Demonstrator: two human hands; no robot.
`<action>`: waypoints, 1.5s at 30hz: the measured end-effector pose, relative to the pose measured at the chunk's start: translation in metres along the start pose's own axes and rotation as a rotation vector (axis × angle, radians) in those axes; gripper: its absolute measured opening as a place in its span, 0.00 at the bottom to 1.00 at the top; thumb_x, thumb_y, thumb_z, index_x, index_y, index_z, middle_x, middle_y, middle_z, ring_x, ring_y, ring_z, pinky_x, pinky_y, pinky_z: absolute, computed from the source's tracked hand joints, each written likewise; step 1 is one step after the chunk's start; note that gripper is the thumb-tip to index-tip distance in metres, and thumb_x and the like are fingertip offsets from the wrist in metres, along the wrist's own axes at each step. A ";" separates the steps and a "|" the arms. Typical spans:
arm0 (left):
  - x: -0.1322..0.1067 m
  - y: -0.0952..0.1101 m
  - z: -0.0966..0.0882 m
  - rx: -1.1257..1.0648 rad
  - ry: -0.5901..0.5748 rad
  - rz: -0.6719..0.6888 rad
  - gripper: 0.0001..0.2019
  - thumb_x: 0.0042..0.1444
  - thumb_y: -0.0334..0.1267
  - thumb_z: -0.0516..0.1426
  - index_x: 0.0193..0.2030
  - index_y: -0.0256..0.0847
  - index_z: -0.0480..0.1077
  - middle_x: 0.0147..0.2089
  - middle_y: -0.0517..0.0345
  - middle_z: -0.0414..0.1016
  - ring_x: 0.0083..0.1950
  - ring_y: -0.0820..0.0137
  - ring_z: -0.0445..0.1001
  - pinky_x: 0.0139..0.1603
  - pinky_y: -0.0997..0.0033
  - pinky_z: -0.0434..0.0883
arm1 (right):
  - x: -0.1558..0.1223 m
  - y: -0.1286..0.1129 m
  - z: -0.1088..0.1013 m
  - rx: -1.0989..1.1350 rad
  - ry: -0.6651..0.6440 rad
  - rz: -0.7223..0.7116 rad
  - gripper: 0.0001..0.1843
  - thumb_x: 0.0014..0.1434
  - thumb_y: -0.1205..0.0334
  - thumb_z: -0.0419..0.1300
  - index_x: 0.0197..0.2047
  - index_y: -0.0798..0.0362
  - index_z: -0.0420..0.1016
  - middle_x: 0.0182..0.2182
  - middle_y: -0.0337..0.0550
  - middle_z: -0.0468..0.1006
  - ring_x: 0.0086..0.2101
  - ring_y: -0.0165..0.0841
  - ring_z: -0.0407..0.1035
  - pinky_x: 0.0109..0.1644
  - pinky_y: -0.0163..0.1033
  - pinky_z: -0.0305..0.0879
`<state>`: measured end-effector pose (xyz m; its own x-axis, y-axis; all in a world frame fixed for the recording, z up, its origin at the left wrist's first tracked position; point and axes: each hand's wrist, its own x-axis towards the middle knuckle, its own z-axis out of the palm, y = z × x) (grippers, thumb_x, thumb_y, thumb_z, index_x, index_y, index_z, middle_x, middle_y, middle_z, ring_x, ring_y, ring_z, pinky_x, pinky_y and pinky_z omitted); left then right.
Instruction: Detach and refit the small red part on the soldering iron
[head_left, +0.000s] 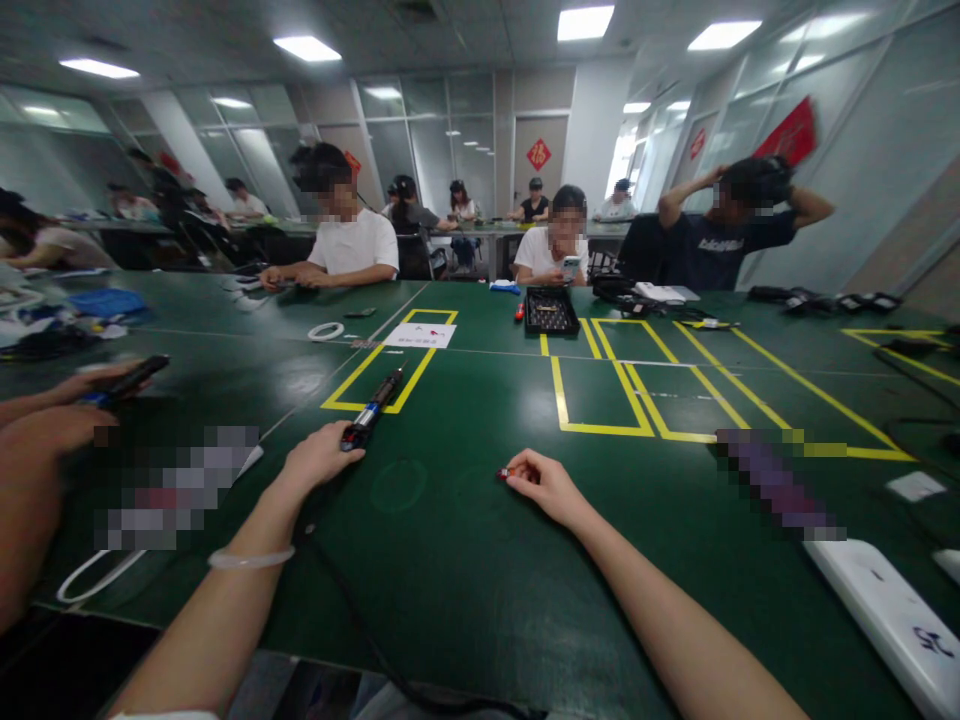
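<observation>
My left hand (319, 458) rests on the green table (465, 560) with its fingers closed around the rear end of a dark electric screwdriver (375, 403), which lies pointing away across a yellow tape line. A cable runs from the tool back past my wrist, which wears a clear bangle (251, 559). My right hand (541, 482) lies to the right, its fingers pinched on a small red-tipped object (502, 473) at the table surface; what it is I cannot make out.
A black parts tray (551, 311) and a white sheet (420, 335) lie farther back among yellow taped rectangles. A white power strip (892, 610) sits at the right edge. A neighbour's hands hold a phone (131, 377) at left. Several people sit across the table.
</observation>
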<state>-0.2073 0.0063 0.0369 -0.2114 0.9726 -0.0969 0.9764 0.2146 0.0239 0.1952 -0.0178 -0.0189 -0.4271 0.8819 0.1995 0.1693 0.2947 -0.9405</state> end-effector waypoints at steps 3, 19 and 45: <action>-0.004 0.032 -0.005 0.020 -0.008 0.016 0.30 0.53 0.53 0.53 0.61 0.41 0.61 0.59 0.44 0.69 0.54 0.51 0.72 0.47 0.57 0.70 | 0.001 0.002 -0.001 -0.034 0.024 -0.015 0.09 0.56 0.59 0.62 0.38 0.55 0.73 0.26 0.35 0.70 0.26 0.27 0.62 0.31 0.32 0.57; -0.054 0.184 0.005 -0.046 0.059 0.431 0.21 0.53 0.46 0.56 0.52 0.41 0.62 0.52 0.46 0.67 0.50 0.57 0.71 0.43 0.62 0.69 | 0.000 0.003 -0.006 -0.186 0.106 -0.125 0.04 0.59 0.62 0.59 0.38 0.52 0.71 0.32 0.38 0.71 0.30 0.29 0.63 0.33 0.33 0.59; -0.083 0.207 0.022 -0.235 0.054 0.727 0.30 0.51 0.36 0.56 0.62 0.45 0.55 0.63 0.49 0.60 0.57 0.57 0.65 0.56 0.58 0.66 | -0.001 -0.008 -0.007 -0.631 -0.041 -0.328 0.07 0.62 0.69 0.57 0.41 0.49 0.73 0.45 0.45 0.73 0.47 0.37 0.66 0.50 0.40 0.64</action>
<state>0.0134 -0.0323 0.0277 0.4733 0.8779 0.0728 0.8367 -0.4738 0.2746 0.2006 -0.0184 -0.0093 -0.5751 0.7002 0.4230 0.5029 0.7105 -0.4922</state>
